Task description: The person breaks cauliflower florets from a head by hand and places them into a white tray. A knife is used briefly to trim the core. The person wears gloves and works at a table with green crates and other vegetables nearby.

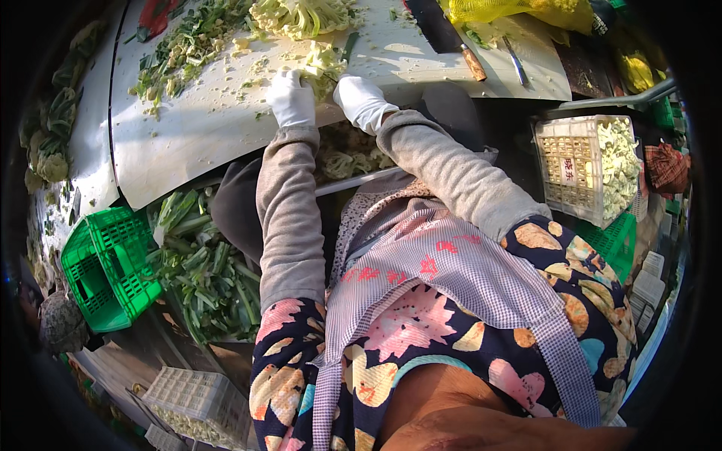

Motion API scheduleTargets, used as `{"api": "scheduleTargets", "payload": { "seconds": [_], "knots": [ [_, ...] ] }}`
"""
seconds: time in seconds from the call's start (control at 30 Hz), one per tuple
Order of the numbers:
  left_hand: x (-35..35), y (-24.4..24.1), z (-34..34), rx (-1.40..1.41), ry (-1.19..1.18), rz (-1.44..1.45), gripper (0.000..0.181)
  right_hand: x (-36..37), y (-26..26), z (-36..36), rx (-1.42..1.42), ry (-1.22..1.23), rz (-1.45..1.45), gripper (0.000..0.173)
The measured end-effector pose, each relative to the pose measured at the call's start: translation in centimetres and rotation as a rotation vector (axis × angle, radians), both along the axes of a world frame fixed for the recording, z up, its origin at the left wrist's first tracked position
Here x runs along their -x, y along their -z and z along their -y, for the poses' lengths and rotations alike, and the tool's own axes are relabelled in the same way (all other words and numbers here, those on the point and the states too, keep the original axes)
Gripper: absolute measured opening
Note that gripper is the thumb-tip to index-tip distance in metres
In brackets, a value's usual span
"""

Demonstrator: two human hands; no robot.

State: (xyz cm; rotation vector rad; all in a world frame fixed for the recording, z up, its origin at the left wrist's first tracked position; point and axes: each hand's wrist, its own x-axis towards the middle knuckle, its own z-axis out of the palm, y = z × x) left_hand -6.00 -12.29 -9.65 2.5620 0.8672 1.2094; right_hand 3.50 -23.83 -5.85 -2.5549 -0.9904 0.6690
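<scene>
Both hands wear white gloves and work at the near edge of the white tabletop [208, 118]. My left hand [291, 97] has its fingers closed at the left side of a small cauliflower piece [322, 61]. Close on its right is my right hand [362, 102], fingers curled; whether it grips the piece or something else is hidden. A narrow dark green strip [350, 47] lies just behind, too unclear to name. Beyond the hands sits a larger cut cauliflower head [302, 17]. Cauliflower florets [352, 152] fill a container under the table edge, between the knees.
Leaf trimmings and crumbs [186, 56] litter the table. A wooden-handled cleaver [472, 62] and a slim knife [516, 62] lie right, near a yellow mesh bag [491, 8]. A green crate [110, 270] and cut leaves [203, 270] stand left; a white floret crate [569, 163] stands right.
</scene>
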Motion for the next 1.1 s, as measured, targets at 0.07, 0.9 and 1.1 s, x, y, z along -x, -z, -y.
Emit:
{"api": "scheduleTargets", "payload": {
  "seconds": [0.07, 0.9, 1.1],
  "knots": [
    [0.6, 0.4, 0.6, 0.036, -0.026, 0.059, 0.012, 0.5, -0.3, -0.3, 0.057, 0.087, -0.060, 0.028],
    [0.0, 0.9, 2.2, 0.317, -0.049, 0.255, 0.020, -1.2, -4.2, 3.5, -0.106, -0.176, 0.138, 0.035],
    [0.1, 0.4, 2.5, 0.335, -0.025, 0.215, 0.019, -1.9, -3.2, 3.0, -0.047, -0.174, 0.086, 0.035]
  ]
}}
